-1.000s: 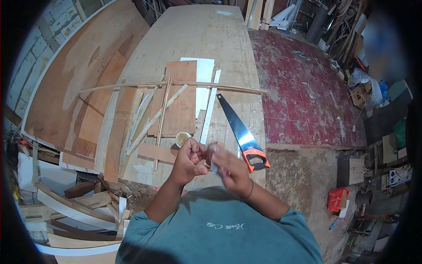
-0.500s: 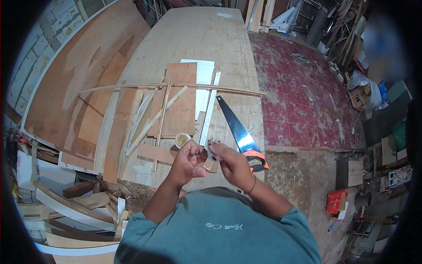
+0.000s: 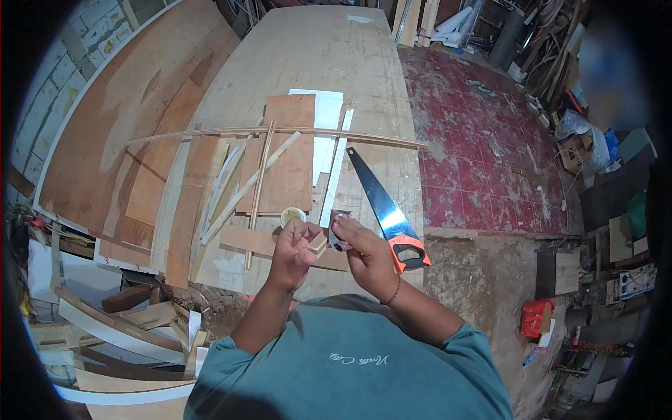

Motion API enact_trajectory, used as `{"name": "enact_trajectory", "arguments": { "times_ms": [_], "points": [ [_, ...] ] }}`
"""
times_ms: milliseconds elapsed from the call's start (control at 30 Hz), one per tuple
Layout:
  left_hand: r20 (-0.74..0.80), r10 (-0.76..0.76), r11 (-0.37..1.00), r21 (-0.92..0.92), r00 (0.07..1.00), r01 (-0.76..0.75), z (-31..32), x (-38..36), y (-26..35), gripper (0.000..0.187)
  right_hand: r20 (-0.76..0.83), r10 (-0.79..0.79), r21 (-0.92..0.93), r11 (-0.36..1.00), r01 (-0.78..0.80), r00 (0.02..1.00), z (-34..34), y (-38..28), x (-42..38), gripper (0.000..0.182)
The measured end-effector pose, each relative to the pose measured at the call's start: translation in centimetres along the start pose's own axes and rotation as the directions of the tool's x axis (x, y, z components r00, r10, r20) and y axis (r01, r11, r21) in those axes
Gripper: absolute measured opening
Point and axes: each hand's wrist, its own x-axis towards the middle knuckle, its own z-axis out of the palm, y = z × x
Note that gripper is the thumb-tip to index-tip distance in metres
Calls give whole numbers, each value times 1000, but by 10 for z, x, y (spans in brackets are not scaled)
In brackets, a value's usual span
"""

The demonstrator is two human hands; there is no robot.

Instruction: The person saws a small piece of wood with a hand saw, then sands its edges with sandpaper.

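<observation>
My left hand (image 3: 292,253) pinches a small light wooden block (image 3: 318,244) between thumb and fingers. Close beside it, on the right, my right hand (image 3: 365,253) is closed on a small grey piece (image 3: 336,241), perhaps sandpaper or folded sheet; its exact nature is unclear. Just beyond my left hand stands a round cup (image 3: 292,214) with something yellowish inside. A white strip (image 3: 337,168) lies lengthwise beyond my hands. To the right of my right hand rests a handsaw (image 3: 381,203) with an orange and black handle.
Thin wooden strips (image 3: 280,131) cross a brown board (image 3: 288,154) on the large plywood table (image 3: 315,49). A big brown panel (image 3: 133,105) leans at the left. Curved wooden pieces (image 3: 119,325) lie at the lower left. A red container (image 3: 536,319) stands on the floor at the right.
My left hand has turned, and the wooden block now shows at its fingertips. My right hand has shifted slightly, with the grey piece still in it.
</observation>
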Motion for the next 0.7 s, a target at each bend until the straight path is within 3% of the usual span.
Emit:
{"name": "enact_trajectory", "arguments": {
  "times_ms": [67,100,133,200,233,333,367,433,467,500,533,600,633,667,700],
  "points": [
    [-35,-10,998,-69,999,8,3,1,1,64,31,-2,77,997,-1,1000,-10,-10,5,55],
    [-46,-37,999,-40,998,35,-1,0,0,65,60,-137,125,984,129,989,-14,-23,10,53],
    [-57,-67,998,-11,996,66,-5,-3,-1,66,63,-126,128,985,118,990,-11,-17,9,53],
    [23,-53,993,-106,998,55,-4,-5,-1,68,84,-222,91,973,214,971,-4,7,8,47],
    [14,3,999,-54,1000,-2,8,-2,6,69,163,33,96,994,-49,986,-9,16,15,47],
    [-12,83,996,-26,996,-84,6,6,2,68,78,27,115,993,-36,997,-13,-1,26,49],
    [-43,23,1000,22,999,-22,1,6,3,67,106,-150,92,986,140,983,-18,-17,29,51],
    [-182,-120,991,29,976,127,5,2,5,65,126,-184,111,979,171,975,-12,-12,27,51],
    [-178,-122,991,32,976,130,7,2,4,65,141,-224,120,971,208,964,-9,-7,27,51],
    [-122,-9,999,29,993,13,8,3,3,63,157,-80,69,995,70,984,-10,9,31,47],
    [-66,110,994,19,992,-109,10,5,2,61,158,-89,64,995,80,984,-11,12,29,47],
    [-69,138,990,39,988,-135,4,9,0,59,94,-30,48,998,26,995,-16,-1,34,48],
    [-131,23,996,83,991,-12,-10,6,-5,60,124,-124,58,991,118,984,-21,-18,35,45],
    [-198,-95,986,119,976,120,-18,1,-9,62,130,-115,66,992,108,985,-19,-12,32,45],
    [-174,-76,989,113,982,97,-2,1,2,66,174,-78,51,996,70,982,-15,1,32,45]
  ]
}}
